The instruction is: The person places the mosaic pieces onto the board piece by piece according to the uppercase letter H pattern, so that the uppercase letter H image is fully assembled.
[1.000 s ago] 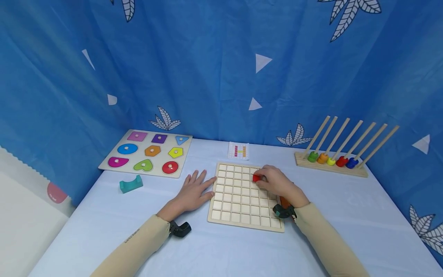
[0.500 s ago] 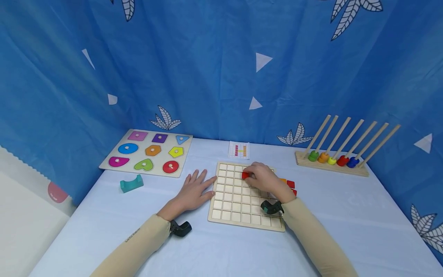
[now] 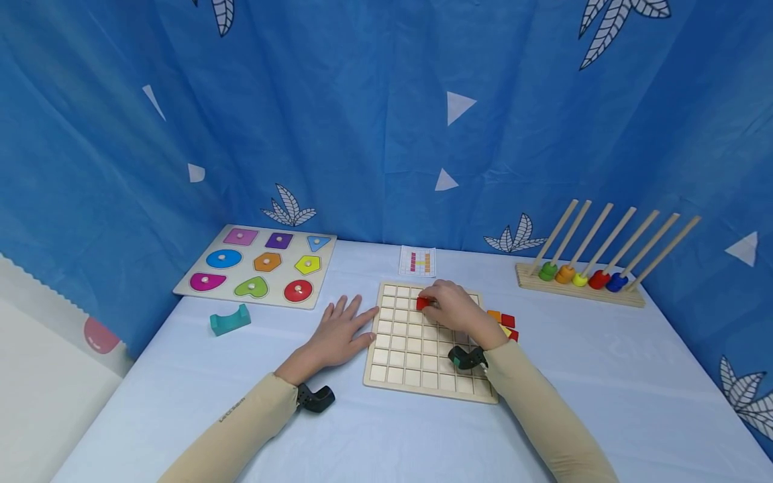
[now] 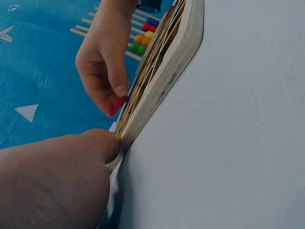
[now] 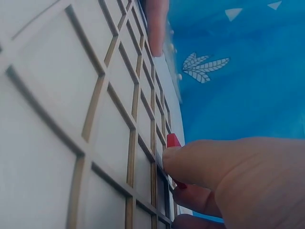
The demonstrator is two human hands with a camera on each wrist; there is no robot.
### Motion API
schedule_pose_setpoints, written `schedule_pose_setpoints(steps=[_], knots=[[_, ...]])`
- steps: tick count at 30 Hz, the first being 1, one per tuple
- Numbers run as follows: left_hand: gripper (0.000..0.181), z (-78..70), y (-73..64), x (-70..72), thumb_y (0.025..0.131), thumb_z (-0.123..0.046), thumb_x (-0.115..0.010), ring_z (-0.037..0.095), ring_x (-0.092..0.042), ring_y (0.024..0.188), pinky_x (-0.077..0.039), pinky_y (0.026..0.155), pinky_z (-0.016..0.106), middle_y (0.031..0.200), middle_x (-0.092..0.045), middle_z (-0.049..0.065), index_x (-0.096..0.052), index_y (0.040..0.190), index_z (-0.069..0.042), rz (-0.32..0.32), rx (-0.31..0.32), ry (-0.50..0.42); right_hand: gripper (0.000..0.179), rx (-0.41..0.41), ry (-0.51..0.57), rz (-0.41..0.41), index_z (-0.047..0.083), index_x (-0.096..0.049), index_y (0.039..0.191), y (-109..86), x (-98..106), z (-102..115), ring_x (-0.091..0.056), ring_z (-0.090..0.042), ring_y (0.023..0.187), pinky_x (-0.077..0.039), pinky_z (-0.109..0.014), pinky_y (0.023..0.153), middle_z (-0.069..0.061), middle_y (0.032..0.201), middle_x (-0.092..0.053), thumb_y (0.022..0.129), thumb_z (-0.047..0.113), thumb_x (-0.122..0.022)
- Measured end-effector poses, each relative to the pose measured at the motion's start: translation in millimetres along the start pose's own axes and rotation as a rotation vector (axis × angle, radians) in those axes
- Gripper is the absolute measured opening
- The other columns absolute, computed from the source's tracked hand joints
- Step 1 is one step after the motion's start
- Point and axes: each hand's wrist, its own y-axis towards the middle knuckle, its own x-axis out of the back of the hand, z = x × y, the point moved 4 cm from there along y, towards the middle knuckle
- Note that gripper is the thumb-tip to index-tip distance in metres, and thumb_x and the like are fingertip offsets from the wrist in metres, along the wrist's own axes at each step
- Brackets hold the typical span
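Note:
A flat wooden grid board (image 3: pixel 398 357) with square cells lies in the middle of the table. Over its far part my right hand (image 3: pixel 453 307) pinches a red square tile (image 3: pixel 423 304) between thumb and fingertips. In the right wrist view the red tile (image 5: pixel 173 141) stands on edge close to the cells. My left hand (image 3: pixel 339 335) lies flat with fingers spread, its fingertips and thumb touching the board's left edge. Right of the board, partly behind my right forearm, lie several loose tiles in red, orange and yellow (image 3: pixel 508 321).
A small printed pattern card (image 3: pixel 430 271) lies beyond the board. A shape puzzle board (image 3: pixel 280 285) is at the back left, with a teal curved block (image 3: pixel 230 320) before it. At the back right stands a peg rack (image 3: pixel 580 292) with coloured beads. A blue curtain (image 3: pixel 362 134) closes the back.
My right hand has moved left across the far part of the board with the red tile, uncovering the loose tiles at the right. My left hand has stayed in place.

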Motion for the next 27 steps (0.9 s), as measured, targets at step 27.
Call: schedule_pose_setpoints(steps=[27], knots=[[0.059, -1.6, -2.3, 0.7, 0.102, -0.042, -0.054, 0.050, -0.012, 0.157, -0.010, 0.124, 0.069, 0.169, -0.024, 0.020, -0.043, 0.156, -0.022, -0.008, -0.004, 0.011, 0.025, 0.007, 0.010, -0.023, 0.004, -0.075, 0.117, 7.6, -11.2, 2.4, -0.056, -0.017, 0.081, -0.045, -0.028, 0.068, -0.010, 0.099, -0.069, 0.095, 0.013, -0.069]])
